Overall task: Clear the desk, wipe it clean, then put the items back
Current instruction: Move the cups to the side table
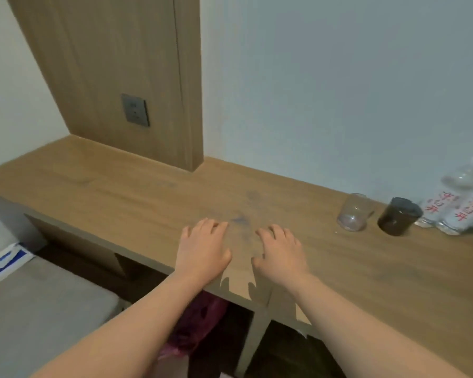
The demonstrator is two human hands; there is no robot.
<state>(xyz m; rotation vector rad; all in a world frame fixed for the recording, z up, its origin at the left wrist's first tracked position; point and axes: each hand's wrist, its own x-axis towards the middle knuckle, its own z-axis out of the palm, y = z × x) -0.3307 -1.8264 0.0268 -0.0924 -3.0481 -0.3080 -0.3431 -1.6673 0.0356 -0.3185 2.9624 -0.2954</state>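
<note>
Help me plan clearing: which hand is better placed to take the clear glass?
Right. The right hand lies nearer the clear glass, on its side; the left hand would have to cross.

A long wood-grain counter runs along the wall, its surface marked by faint dark smudges near the middle. At its right end an empty clear glass stands just beside a dark brown tumbler. Plastic water bottles with red-lettered white labels are clustered behind them.
</note>
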